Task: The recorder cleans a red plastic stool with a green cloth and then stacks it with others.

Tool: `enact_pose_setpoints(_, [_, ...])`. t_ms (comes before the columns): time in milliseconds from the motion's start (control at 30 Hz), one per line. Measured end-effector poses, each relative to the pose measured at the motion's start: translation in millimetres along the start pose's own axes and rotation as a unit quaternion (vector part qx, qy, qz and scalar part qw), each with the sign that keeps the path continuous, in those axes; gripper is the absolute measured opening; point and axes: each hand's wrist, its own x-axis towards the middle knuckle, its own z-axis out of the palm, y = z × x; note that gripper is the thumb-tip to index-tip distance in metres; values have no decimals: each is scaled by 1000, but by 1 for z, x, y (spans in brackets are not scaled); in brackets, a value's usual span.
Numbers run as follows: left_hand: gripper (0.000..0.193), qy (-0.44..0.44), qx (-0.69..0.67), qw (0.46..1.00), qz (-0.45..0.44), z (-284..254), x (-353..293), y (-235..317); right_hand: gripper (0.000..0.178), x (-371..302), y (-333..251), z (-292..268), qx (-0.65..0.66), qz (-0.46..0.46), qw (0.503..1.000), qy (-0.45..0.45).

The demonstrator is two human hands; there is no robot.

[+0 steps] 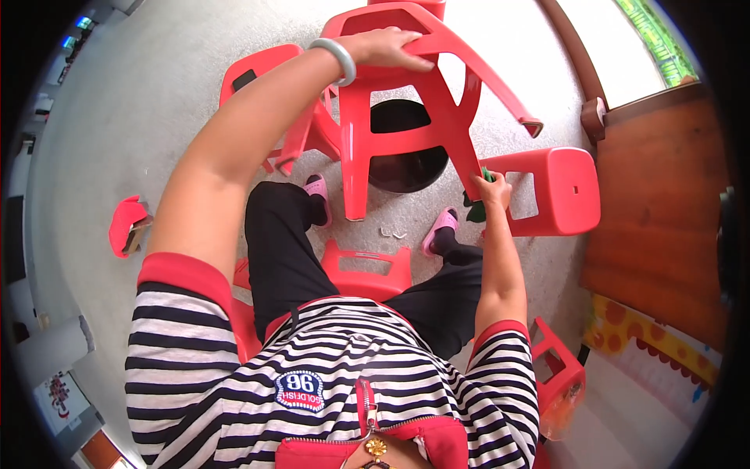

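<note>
In front of me a red plastic stool [367,117] is held tilted, its legs splayed toward me and to the right. My left hand [388,48], with a pale bangle at the wrist, grips its far edge, the thumb stretched along the plastic. My right hand [492,190] is closed on a dark green cloth [474,209] at the lower end of a stool leg, and the cloth touches that leg. Part of the cloth is hidden by the fingers. Behind the stool's legs, on the floor, stands a round black basin [410,170].
A red stool lies on its side [574,191] at the right, near a brown wooden door [656,219]. Another red stool [262,66] with a dark flat object is at left. Red pieces [129,227] lie further left. A low red stool [367,270] stands between my legs.
</note>
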Motion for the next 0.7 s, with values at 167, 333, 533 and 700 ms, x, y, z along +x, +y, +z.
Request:
enact_pose_setpoints(167, [95, 48, 174, 983, 34, 7, -28, -40, 82, -9, 16, -15, 9, 94, 995, -43])
enact_pose_setpoints(333, [83, 23, 116, 993, 22, 24, -36, -37, 71, -7, 41, -11, 13, -7, 998, -54])
enact_pose_setpoints(533, [71, 110, 97, 989, 37, 46, -53, -5, 44, 2, 87, -33, 251, -19, 963, -94])
enact_pose_setpoints(700, [71, 115, 95, 989, 19, 45, -56, 4, 31, -39, -7, -57, 495, -54, 843, -205])
